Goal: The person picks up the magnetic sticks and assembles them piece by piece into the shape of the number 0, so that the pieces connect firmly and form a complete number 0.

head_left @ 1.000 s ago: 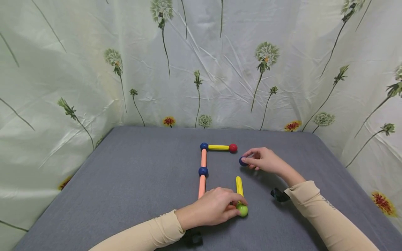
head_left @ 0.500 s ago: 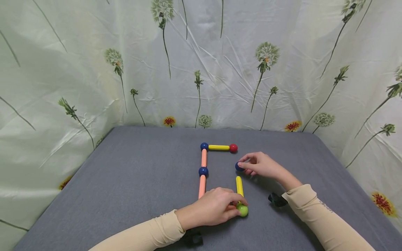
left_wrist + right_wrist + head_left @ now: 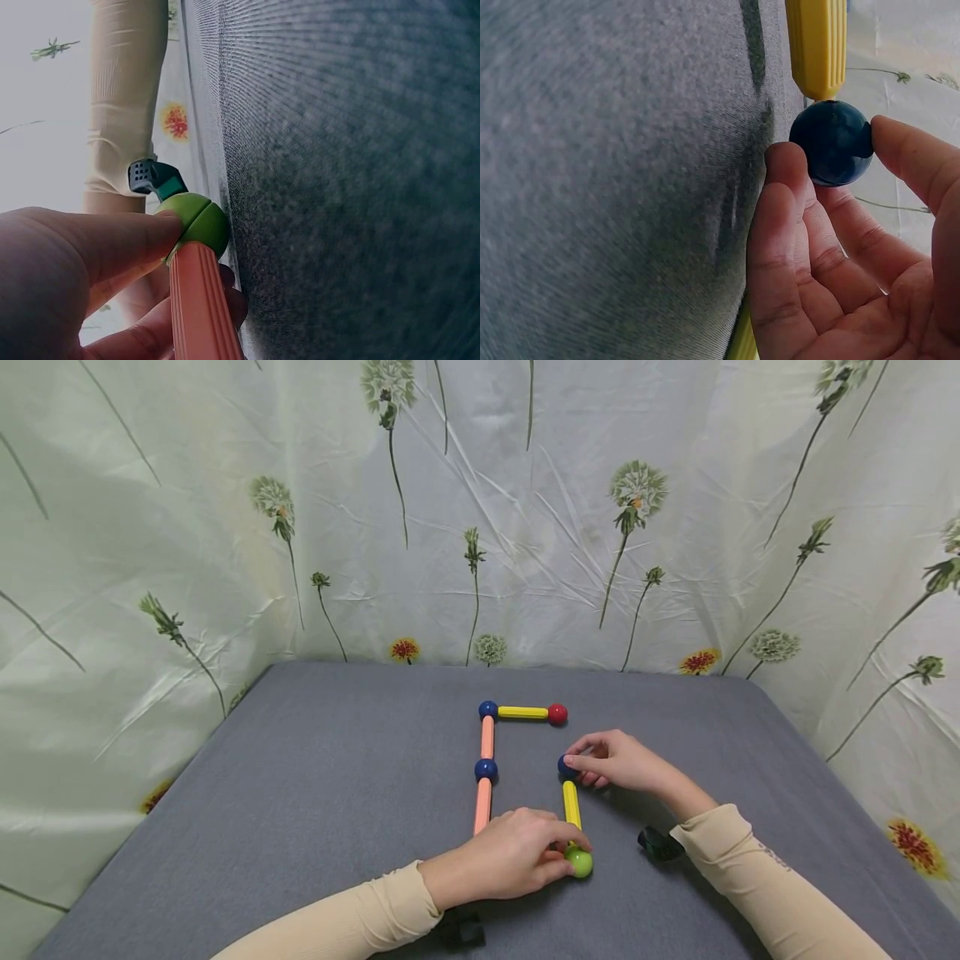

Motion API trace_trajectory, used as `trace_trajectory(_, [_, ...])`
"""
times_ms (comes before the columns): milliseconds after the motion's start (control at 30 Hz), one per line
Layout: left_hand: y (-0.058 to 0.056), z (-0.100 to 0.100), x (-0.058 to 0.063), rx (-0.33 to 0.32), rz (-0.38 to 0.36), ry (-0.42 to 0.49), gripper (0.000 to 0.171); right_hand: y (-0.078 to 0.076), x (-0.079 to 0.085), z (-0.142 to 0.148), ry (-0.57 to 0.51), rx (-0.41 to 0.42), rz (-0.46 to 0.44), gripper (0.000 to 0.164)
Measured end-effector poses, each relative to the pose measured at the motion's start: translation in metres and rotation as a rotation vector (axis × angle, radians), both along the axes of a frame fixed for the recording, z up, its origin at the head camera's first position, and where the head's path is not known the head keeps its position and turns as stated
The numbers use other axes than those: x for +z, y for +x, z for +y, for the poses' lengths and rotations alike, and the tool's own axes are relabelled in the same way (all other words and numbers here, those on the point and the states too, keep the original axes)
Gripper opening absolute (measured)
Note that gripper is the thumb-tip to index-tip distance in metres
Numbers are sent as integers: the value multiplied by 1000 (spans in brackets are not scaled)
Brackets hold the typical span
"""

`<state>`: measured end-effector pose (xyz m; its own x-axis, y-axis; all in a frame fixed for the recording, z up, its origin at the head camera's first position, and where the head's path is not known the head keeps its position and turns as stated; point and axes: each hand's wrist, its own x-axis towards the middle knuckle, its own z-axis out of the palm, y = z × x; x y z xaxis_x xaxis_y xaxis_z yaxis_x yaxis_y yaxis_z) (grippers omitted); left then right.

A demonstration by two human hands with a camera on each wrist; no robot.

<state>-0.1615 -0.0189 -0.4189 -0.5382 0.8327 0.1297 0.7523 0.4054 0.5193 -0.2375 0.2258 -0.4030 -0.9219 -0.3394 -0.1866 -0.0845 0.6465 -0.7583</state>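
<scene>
My left hand (image 3: pixel 517 856) pinches a light green ball (image 3: pixel 579 862) between thumb and fingers at the near end of a yellow stick (image 3: pixel 572 803). In the left wrist view, a ribbed salmon stick (image 3: pixel 201 300) meets that green ball. My right hand (image 3: pixel 618 762) pinches a dark blue ball (image 3: pixel 832 144) between thumb and fingertips, right at the yellow stick's far end. In the right wrist view, the tip of the yellow stick (image 3: pixel 819 52) meets the ball. The left hand hides part of the figure near it.
On the grey tabletop (image 3: pixel 337 777), a salmon stick (image 3: pixel 482 804) runs up to a blue ball (image 3: pixel 486 770). Another salmon stick (image 3: pixel 487 737) leads to a blue corner ball (image 3: pixel 488 710). From there a yellow stick (image 3: pixel 522 712) reaches a red ball (image 3: pixel 557 714). A flower-print curtain (image 3: pixel 555 568) hangs behind.
My right hand has moved toward me and slightly left, bringing the blue ball down to the yellow stick's far end. The left hand stays on the green ball.
</scene>
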Motion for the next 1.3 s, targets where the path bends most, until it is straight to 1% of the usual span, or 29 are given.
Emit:
trace_trajectory(233, [-1,0,0,0,0,-8,27,0,-3,-1,11,-3,-11,37])
trace_trajectory(467, [-1,0,2,4,-5,-11,26,2,-3,-2,-14,22,-8,36])
trace_trajectory(867, [0,0,2,6,0,-7,26,4,-3,-2,-27,26,-34,35])
trace_trajectory(1300, [0,0,2,7,-1,-8,27,1,-7,1,-13,36,-35,34])
